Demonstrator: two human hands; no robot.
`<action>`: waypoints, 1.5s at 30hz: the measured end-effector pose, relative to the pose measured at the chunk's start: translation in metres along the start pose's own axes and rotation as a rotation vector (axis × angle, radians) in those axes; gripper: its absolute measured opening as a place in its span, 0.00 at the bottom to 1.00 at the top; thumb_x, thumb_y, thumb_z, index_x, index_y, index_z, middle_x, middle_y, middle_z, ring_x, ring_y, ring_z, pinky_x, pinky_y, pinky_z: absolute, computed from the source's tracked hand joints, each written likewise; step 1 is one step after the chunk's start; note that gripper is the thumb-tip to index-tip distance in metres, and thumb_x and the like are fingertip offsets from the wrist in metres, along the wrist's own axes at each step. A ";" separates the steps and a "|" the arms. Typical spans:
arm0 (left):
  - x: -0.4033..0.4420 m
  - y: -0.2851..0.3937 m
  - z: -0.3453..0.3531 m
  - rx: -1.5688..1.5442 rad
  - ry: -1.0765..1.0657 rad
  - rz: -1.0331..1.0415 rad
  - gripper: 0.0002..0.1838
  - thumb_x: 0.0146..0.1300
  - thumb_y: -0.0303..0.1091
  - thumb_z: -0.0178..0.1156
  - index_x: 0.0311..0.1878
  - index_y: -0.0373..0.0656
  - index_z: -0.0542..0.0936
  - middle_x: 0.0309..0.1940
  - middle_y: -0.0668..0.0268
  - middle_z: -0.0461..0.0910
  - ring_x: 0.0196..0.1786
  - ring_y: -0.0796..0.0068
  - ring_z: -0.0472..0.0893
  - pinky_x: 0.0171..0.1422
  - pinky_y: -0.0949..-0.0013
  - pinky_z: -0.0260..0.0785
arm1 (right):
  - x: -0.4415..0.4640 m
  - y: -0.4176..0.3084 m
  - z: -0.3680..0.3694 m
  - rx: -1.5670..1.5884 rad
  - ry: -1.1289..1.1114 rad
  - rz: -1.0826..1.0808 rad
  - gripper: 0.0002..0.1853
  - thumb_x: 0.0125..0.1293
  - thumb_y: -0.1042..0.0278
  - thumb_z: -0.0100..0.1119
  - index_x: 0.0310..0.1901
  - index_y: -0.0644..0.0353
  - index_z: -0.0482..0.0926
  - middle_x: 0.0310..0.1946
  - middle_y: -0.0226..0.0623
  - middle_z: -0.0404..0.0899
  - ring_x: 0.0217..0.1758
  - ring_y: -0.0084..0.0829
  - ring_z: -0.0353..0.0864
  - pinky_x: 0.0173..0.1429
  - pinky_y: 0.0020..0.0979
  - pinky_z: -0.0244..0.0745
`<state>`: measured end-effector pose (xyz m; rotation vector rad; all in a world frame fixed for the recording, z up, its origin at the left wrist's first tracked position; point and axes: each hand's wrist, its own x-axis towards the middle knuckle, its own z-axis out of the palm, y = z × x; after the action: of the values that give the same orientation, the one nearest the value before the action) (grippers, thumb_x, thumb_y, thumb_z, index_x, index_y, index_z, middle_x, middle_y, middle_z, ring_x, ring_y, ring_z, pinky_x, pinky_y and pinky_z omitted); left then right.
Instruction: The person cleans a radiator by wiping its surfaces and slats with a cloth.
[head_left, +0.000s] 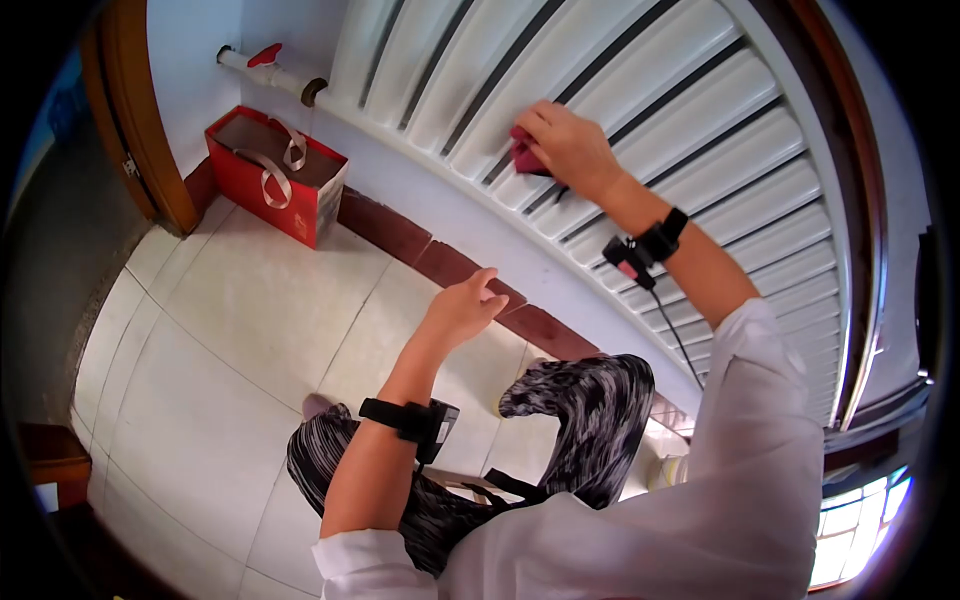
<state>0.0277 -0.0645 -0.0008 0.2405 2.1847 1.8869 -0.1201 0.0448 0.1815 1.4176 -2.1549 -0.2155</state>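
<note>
My right hand point(572, 148) is closed around a dark red cloth point(527, 153), which it holds against the white ribbed radiator point(690, 95). Part of the cloth is hidden under the fingers. Lower and to the left, my left hand point(463, 310) hangs in the air over the floor, near the dark red baseboard. Nothing is in it, and its fingers are loosely apart.
A red gift bag point(270, 185) with ribbon handles stands against the wall. Above it, a pipe with a red-handled valve point(265, 56) runs into the radiator. A wooden door frame point(135, 110) is at the left. Black devices point(655, 240) with a cable are strapped to my wrists.
</note>
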 end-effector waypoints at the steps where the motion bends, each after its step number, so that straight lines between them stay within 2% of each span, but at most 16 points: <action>1: 0.000 -0.002 0.000 0.041 0.016 0.018 0.28 0.62 0.44 0.55 0.62 0.43 0.66 0.45 0.58 0.79 0.38 0.71 0.82 0.37 0.71 0.72 | 0.008 0.009 0.004 -0.079 -0.008 -0.044 0.06 0.52 0.72 0.56 0.32 0.56 0.71 0.31 0.32 0.71 0.35 0.33 0.75 0.32 0.32 0.73; 5: -0.001 -0.001 -0.003 0.084 0.051 0.003 0.27 0.61 0.44 0.55 0.61 0.43 0.67 0.44 0.57 0.80 0.39 0.68 0.82 0.44 0.68 0.71 | 0.022 0.026 0.022 -0.218 -0.035 -0.161 0.05 0.52 0.72 0.55 0.29 0.58 0.69 0.28 0.33 0.68 0.33 0.33 0.74 0.32 0.31 0.73; 7: -0.001 0.001 -0.004 0.097 0.110 0.036 0.25 0.59 0.45 0.55 0.57 0.43 0.70 0.40 0.57 0.81 0.45 0.55 0.79 0.49 0.59 0.70 | 0.023 0.026 0.028 -0.252 -0.031 -0.203 0.04 0.52 0.72 0.55 0.28 0.57 0.69 0.27 0.33 0.68 0.33 0.31 0.73 0.32 0.29 0.72; 13: 0.003 -0.002 -0.003 0.122 0.150 0.079 0.24 0.58 0.45 0.55 0.55 0.42 0.71 0.38 0.57 0.82 0.44 0.56 0.79 0.47 0.58 0.70 | 0.013 0.021 0.042 -0.354 -0.003 -0.214 0.05 0.51 0.69 0.55 0.28 0.54 0.69 0.27 0.31 0.68 0.33 0.30 0.72 0.31 0.28 0.69; 16: 0.001 -0.003 0.001 0.171 0.185 0.096 0.23 0.58 0.44 0.56 0.54 0.42 0.72 0.37 0.57 0.82 0.43 0.56 0.80 0.46 0.58 0.70 | 0.018 0.026 0.037 -0.298 0.004 -0.243 0.04 0.51 0.69 0.54 0.28 0.54 0.69 0.27 0.30 0.68 0.34 0.30 0.72 0.30 0.29 0.68; 20: -0.005 0.001 0.000 0.192 0.143 0.094 0.23 0.58 0.43 0.56 0.54 0.42 0.72 0.36 0.57 0.82 0.42 0.56 0.80 0.45 0.58 0.71 | 0.018 0.029 0.044 -0.305 -0.060 -0.194 0.03 0.51 0.69 0.54 0.26 0.55 0.70 0.26 0.32 0.70 0.33 0.33 0.74 0.32 0.31 0.70; 22: -0.005 0.005 -0.004 0.197 0.066 0.027 0.24 0.61 0.45 0.55 0.57 0.43 0.70 0.43 0.54 0.80 0.47 0.54 0.78 0.51 0.62 0.69 | 0.017 0.019 0.052 -0.286 -0.077 -0.177 0.03 0.51 0.70 0.54 0.26 0.56 0.71 0.25 0.34 0.71 0.33 0.34 0.74 0.34 0.33 0.72; 26: -0.005 -0.001 -0.003 0.228 0.089 0.027 0.24 0.60 0.45 0.55 0.57 0.43 0.70 0.43 0.54 0.80 0.47 0.55 0.78 0.51 0.61 0.69 | 0.003 0.009 0.081 -0.226 -0.099 -0.154 0.03 0.51 0.70 0.54 0.25 0.57 0.73 0.26 0.37 0.72 0.33 0.37 0.75 0.36 0.34 0.73; 28: -0.004 -0.004 -0.001 0.221 0.212 0.090 0.22 0.58 0.43 0.56 0.52 0.41 0.73 0.32 0.57 0.82 0.40 0.55 0.80 0.44 0.57 0.71 | 0.005 0.008 0.080 -0.229 -0.150 -0.112 0.02 0.50 0.71 0.55 0.25 0.58 0.73 0.27 0.38 0.73 0.34 0.38 0.75 0.37 0.35 0.74; 30: -0.001 -0.008 0.000 0.242 0.219 0.123 0.22 0.58 0.43 0.56 0.52 0.41 0.73 0.32 0.57 0.82 0.40 0.55 0.80 0.44 0.57 0.71 | 0.012 0.019 0.067 -0.230 -0.190 -0.085 0.02 0.49 0.72 0.55 0.26 0.57 0.73 0.28 0.38 0.73 0.35 0.39 0.76 0.37 0.36 0.74; 32: -0.004 -0.011 0.005 0.249 0.212 0.131 0.21 0.58 0.42 0.56 0.52 0.41 0.73 0.32 0.58 0.82 0.39 0.55 0.80 0.44 0.57 0.71 | 0.017 0.028 0.048 -0.173 -0.094 -0.087 0.01 0.49 0.73 0.55 0.26 0.57 0.73 0.29 0.39 0.74 0.36 0.39 0.76 0.38 0.37 0.74; 35: -0.005 0.002 -0.003 0.263 0.184 0.080 0.20 0.58 0.42 0.57 0.51 0.41 0.73 0.32 0.58 0.82 0.39 0.56 0.80 0.44 0.57 0.71 | 0.015 0.019 0.050 -0.257 -0.121 -0.086 0.01 0.49 0.73 0.54 0.25 0.57 0.72 0.26 0.38 0.72 0.35 0.39 0.76 0.36 0.35 0.74; 37: -0.006 0.008 -0.007 0.241 0.080 0.031 0.23 0.60 0.46 0.54 0.56 0.44 0.71 0.42 0.56 0.81 0.46 0.56 0.79 0.50 0.61 0.69 | 0.009 0.016 0.065 -0.265 -0.096 -0.122 0.01 0.50 0.73 0.53 0.25 0.57 0.72 0.25 0.37 0.71 0.33 0.37 0.75 0.34 0.33 0.74; 41: -0.005 0.002 -0.007 0.266 0.083 0.025 0.24 0.60 0.46 0.54 0.57 0.44 0.70 0.42 0.56 0.81 0.46 0.56 0.79 0.50 0.61 0.69 | -0.003 0.006 0.095 -0.216 -0.080 -0.163 0.02 0.50 0.71 0.53 0.24 0.57 0.72 0.24 0.36 0.71 0.31 0.36 0.75 0.33 0.32 0.74; 43: -0.003 -0.003 -0.004 0.270 0.223 0.091 0.20 0.58 0.42 0.56 0.52 0.44 0.73 0.34 0.58 0.82 0.40 0.56 0.80 0.44 0.57 0.71 | -0.003 0.003 0.097 -0.237 -0.079 -0.145 0.03 0.50 0.71 0.54 0.24 0.57 0.72 0.24 0.37 0.71 0.31 0.37 0.75 0.33 0.32 0.74; 45: -0.003 -0.006 -0.003 0.293 0.219 0.101 0.20 0.58 0.42 0.56 0.52 0.44 0.73 0.34 0.57 0.82 0.41 0.56 0.80 0.44 0.56 0.71 | -0.001 0.008 0.088 -0.179 -0.092 -0.088 0.03 0.51 0.70 0.55 0.25 0.59 0.72 0.25 0.39 0.72 0.32 0.38 0.77 0.33 0.34 0.74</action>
<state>0.0295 -0.0693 -0.0062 0.2083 2.6440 1.7060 -0.1722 0.0349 0.1108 1.4244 -2.0887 -0.5026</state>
